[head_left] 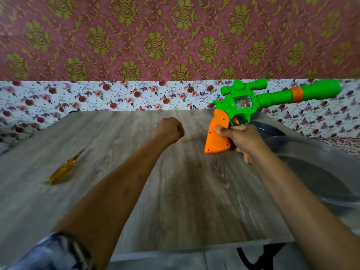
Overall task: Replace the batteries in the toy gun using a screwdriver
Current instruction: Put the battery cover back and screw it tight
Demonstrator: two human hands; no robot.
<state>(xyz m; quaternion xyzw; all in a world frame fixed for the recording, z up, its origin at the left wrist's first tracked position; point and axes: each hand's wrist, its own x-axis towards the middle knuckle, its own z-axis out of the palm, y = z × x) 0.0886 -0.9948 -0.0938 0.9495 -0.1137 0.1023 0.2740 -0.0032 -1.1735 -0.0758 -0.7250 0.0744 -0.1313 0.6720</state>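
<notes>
My right hand [241, 140] grips the orange handle of the toy gun [272, 96], a green body with a scope and a long green barrel with an orange band, pointing right and raised above the table. My left hand [171, 129] is a closed fist over the middle of the wooden table [136, 191]; whether it holds anything is hidden. A yellow see-through screwdriver [62, 170] lies on the table at the left, apart from both hands. A tiny dark speck, perhaps a screw [191, 138], lies between the fist and the gun.
A round grey basin [331, 172] sits at the table's right edge under my right forearm. Floral cloth [97, 98] borders the table at the back, with patterned wall above. The table's near edge runs along the bottom.
</notes>
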